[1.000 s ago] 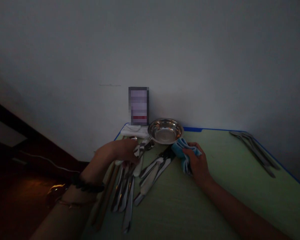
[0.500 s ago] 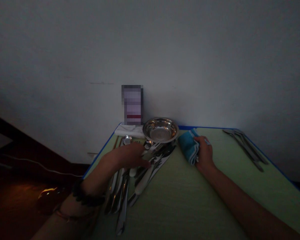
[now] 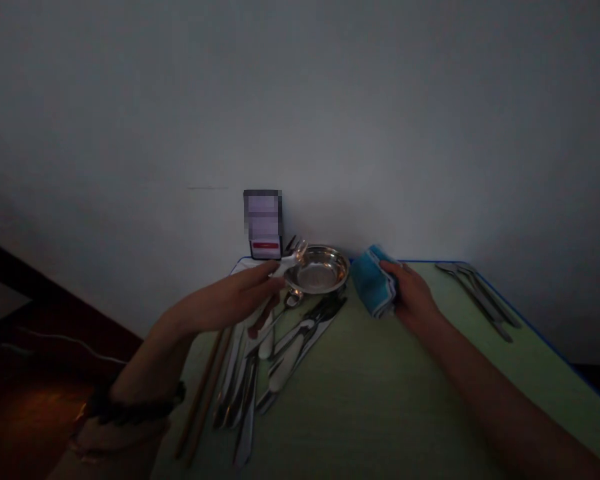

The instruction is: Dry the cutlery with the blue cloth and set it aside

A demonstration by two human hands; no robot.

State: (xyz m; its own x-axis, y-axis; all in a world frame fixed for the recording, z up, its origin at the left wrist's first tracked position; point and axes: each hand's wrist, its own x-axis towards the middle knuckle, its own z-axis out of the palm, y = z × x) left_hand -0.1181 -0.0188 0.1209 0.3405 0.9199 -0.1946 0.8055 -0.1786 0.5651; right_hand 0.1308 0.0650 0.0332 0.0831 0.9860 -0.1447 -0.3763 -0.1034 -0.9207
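Observation:
Pinched in my left hand (image 3: 250,290) is a fork (image 3: 296,255), its tines up and to the right beside the rim of a shiny metal bowl (image 3: 343,272). My right hand (image 3: 413,287) grips a folded blue cloth (image 3: 373,280) with a pale edge, to the right of the bowl. Beneath my left hand lies a pile of cutlery: a spoon (image 3: 293,300), a white-handled piece (image 3: 286,363), a knife (image 3: 323,327) and several metal handles (image 3: 244,437). Two wooden chopsticks (image 3: 200,400) lie at the pile's left side. My left palm hides part of the pile.
A phone (image 3: 266,247) stands upright against the wall (image 3: 380,133). Several metal utensils (image 3: 480,300) lie along the right side of the green table (image 3: 360,400), which has a blue edge. A pale cable (image 3: 70,340) runs at the left, beyond the table.
My left hand has risen from the cutlery pile with the fork, toward the bowl's left side. The chopsticks are now more exposed. My right hand still holds the cloth, slightly shifted.

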